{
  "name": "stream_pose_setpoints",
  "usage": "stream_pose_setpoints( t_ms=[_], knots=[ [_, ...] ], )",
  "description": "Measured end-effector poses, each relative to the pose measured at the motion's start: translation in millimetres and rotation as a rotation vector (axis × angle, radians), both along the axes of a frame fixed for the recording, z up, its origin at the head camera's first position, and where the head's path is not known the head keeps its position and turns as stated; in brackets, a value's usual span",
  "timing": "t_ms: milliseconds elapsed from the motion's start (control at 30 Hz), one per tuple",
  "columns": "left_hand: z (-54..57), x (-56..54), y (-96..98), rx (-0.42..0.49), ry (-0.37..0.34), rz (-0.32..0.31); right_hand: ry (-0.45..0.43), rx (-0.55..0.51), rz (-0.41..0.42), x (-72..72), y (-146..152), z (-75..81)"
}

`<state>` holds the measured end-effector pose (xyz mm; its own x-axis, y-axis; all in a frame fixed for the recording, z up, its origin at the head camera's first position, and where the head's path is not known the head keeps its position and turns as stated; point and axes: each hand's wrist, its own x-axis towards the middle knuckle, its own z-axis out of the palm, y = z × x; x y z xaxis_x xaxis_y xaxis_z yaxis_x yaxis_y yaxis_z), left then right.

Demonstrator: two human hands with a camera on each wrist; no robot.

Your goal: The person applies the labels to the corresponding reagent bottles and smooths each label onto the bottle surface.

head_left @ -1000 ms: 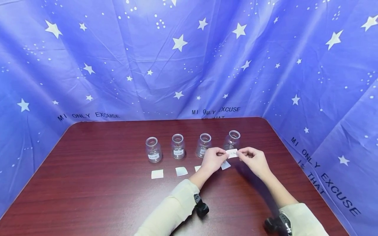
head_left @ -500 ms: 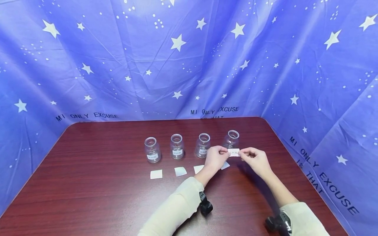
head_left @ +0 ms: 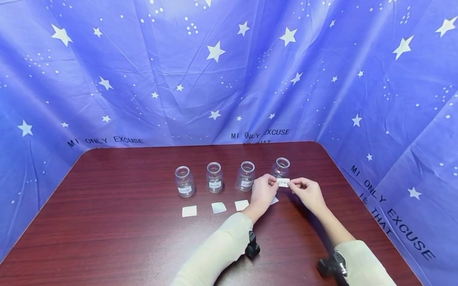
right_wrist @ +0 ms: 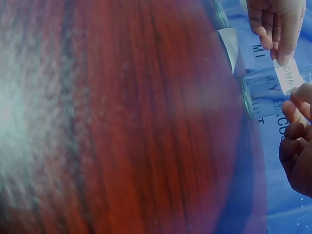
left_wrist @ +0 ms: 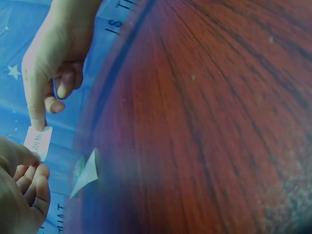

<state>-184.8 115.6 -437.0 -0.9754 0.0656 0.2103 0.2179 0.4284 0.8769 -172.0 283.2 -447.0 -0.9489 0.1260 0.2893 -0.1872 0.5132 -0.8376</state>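
Observation:
Between the fingertips of both hands is a small white label with printed characters. My left hand pinches its left end, and my right hand pinches its right end. Just behind it stands the rightmost clear glass jar, upright and without a lid, its lower part hidden by the hands and label. The right wrist view shows the label in front of that jar; whether they touch I cannot tell. Close by the left hand is another jar with a label on its front.
Further left stand two labelled jars. White paper pieces lie before the jars; another piece is partly behind the left hand. A starry blue curtain surrounds the dark red table.
The label has risen slightly towards the rightmost jar, held by both hands throughout. My left hand and forearm have shifted right, uncovering more of the third paper piece.

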Motion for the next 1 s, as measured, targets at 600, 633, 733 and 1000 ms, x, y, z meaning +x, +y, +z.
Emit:
stream_pose_setpoints(
  t_ms=[600, 633, 733, 1000],
  knots=[
    [-8.3, -5.7, 6.7, -0.116, 0.067, 0.052, -0.033, 0.027, -0.06, -5.4, -5.6, -3.2],
    [-8.2, -5.8, 7.0, -0.113, 0.063, 0.053, -0.031, 0.029, -0.064, -6.0, -5.8, -3.6],
    [-9.2, -6.9, 7.6, -0.102, 0.05, 0.055, -0.029, 0.033, -0.078, -7.5, -6.3, -4.8],
    [-7.9, -7.6, 8.2, -0.165, 0.014, 0.078, -0.036, 0.036, -0.091, -9.4, -7.5, -6.7]
  ],
)
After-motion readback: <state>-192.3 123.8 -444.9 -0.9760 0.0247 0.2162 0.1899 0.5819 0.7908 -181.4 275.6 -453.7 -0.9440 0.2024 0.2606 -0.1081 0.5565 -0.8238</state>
